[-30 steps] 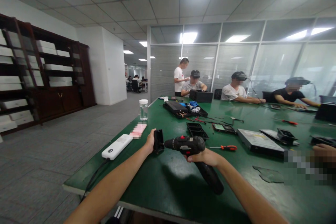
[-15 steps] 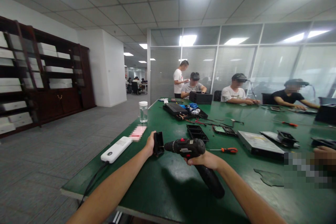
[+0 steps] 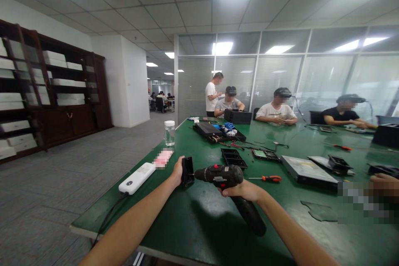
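Note:
My left hand [image 3: 178, 171] is closed on a small black plastic frame [image 3: 188, 171], holding it on its edge above the table. Wrapped round the grip of a black cordless drill [image 3: 222, 175] is my right hand [image 3: 243, 190]. The drill lies level and points left, its bit at or very close to the frame's open side; whether it touches I cannot tell. Behind the drill lies another black plastic tray [image 3: 233, 158] with compartments. An orange-handled screwdriver [image 3: 271, 178] rests to the right of the drill.
On the green table [image 3: 174, 224] a white power bank [image 3: 137, 178] with a cable and a clear jar [image 3: 170, 133] stand left. Right are a silver drive [image 3: 307, 172], a circuit-board drive [image 3: 265, 155] and a glassy piece [image 3: 318, 210]. Co-workers sit opposite; another person's hand [image 3: 385, 185] is at right.
My hands, the frame and the drill have hardly moved. Across the table, the co-worker in the white shirt has brought their hands together and shifted slightly.

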Motion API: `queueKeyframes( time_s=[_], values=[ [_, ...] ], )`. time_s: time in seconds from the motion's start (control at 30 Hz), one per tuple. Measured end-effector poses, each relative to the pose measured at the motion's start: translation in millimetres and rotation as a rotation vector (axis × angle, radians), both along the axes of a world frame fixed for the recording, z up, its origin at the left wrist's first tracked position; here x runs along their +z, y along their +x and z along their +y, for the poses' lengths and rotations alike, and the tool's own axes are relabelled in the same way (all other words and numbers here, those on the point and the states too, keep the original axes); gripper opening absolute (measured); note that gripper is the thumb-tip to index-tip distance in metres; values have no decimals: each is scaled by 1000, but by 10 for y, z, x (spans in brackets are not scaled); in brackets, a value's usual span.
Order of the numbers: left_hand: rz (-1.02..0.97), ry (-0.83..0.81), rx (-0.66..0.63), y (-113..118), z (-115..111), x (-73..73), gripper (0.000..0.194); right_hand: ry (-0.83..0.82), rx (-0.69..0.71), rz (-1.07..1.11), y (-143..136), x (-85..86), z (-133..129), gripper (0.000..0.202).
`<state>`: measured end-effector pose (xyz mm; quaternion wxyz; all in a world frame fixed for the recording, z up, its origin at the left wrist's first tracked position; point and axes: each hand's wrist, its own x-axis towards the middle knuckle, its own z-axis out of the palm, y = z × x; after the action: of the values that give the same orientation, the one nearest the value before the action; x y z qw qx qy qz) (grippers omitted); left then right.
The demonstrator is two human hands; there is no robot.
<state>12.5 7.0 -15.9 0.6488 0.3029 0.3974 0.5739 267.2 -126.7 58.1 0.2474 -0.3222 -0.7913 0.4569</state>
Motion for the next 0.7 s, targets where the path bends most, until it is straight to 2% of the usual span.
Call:
queueKeyframes(
  time_s=[0.3, 0.7],
  values=[
    [-16, -36, -30, 0, -13, 11, 37, 6, 4, -11, -4, 5, -3, 27],
    [10, -39, 5, 4, -29, 30, 38, -5, -13, -24, -2, 2, 1, 30]
  ],
)
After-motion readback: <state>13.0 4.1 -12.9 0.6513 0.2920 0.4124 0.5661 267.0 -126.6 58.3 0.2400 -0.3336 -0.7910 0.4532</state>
